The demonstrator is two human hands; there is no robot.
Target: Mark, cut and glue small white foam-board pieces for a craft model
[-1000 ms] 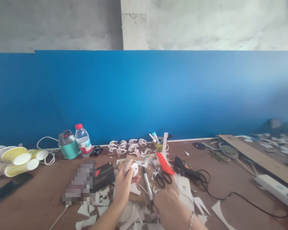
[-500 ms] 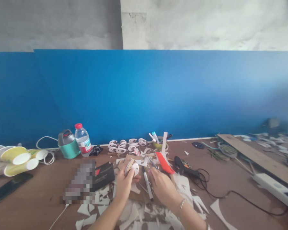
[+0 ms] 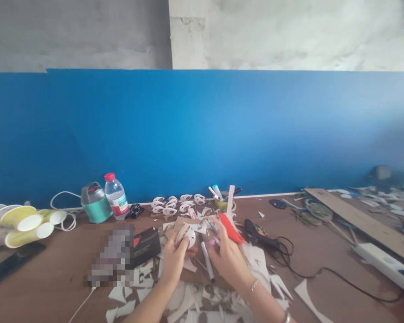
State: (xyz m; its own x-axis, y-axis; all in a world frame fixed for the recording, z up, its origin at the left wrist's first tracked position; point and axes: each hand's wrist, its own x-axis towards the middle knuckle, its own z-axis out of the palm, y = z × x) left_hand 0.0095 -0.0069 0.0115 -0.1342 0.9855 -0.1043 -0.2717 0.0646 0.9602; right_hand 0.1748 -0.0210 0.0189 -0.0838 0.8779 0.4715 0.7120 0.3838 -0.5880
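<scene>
My left hand (image 3: 174,261) is closed round a white oval cut-out (image 3: 189,237) backed with a cardboard piece, held just above the table. My right hand (image 3: 227,259) lies to its right with fingers stretched forward over the handles of a pair of scissors; only the blades (image 3: 212,226) show past my fingertips. A white marker pen (image 3: 207,260) lies between my hands. An orange-red strip (image 3: 232,228) rests just beyond my right hand.
White paper scraps (image 3: 188,300) cover the brown table (image 3: 54,287) near me. A black glue gun (image 3: 259,237) with its cable lies right; a black box (image 3: 144,246) left. A water bottle (image 3: 116,198), teal container (image 3: 94,205), yellow cups (image 3: 23,222) and white cut-outs (image 3: 175,204) stand further back.
My right hand has moved forward and left from the near edge onto the scissors, covering their handles. My left hand has kept still with the cut-out.
</scene>
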